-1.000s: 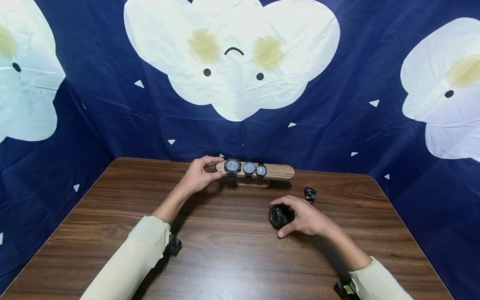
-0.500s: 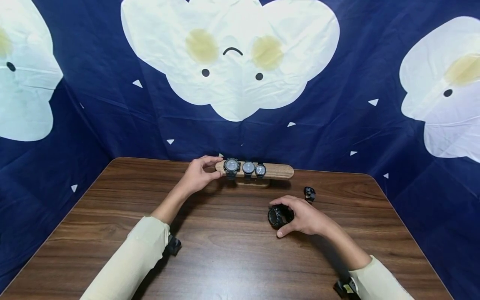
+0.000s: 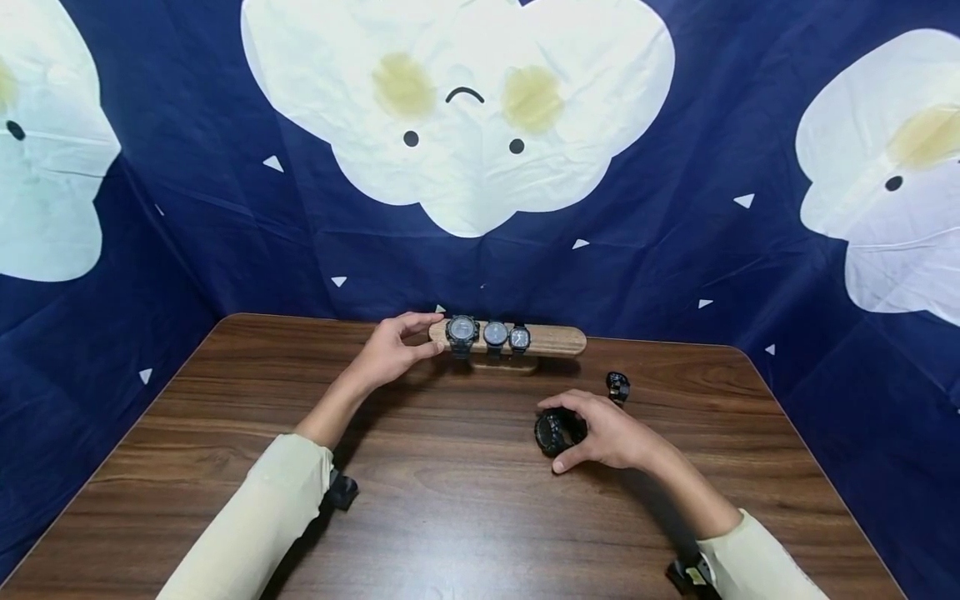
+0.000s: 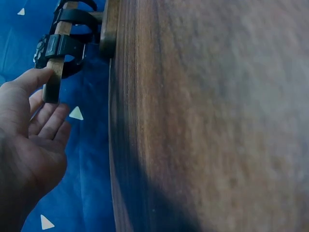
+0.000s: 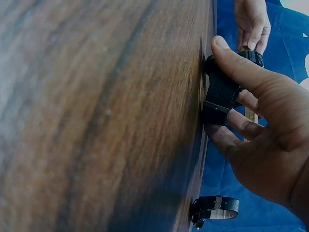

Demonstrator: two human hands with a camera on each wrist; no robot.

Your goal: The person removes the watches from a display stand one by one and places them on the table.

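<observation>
My left hand [image 3: 390,350] pinches the left end of a wooden watch stand [image 3: 558,341], thumb on the near side and fingers behind in the left wrist view. Three dark watches are strapped on its bar: a large round watch [image 3: 462,330], a smaller round watch [image 3: 495,334] and a squarish watch [image 3: 519,338]. On the table, my right hand [image 3: 611,429] curls its thumb and fingers round a bulky black wristwatch [image 3: 550,433]. The right wrist view shows the strap [image 5: 219,96] of this watch between thumb and fingers.
Behind the right hand another black watch [image 3: 618,387] lies on the brown wooden table [image 3: 435,517], its looped strap visible in the right wrist view. A dark blue cloth [image 3: 247,250] with white clouds hangs behind the table's back edge.
</observation>
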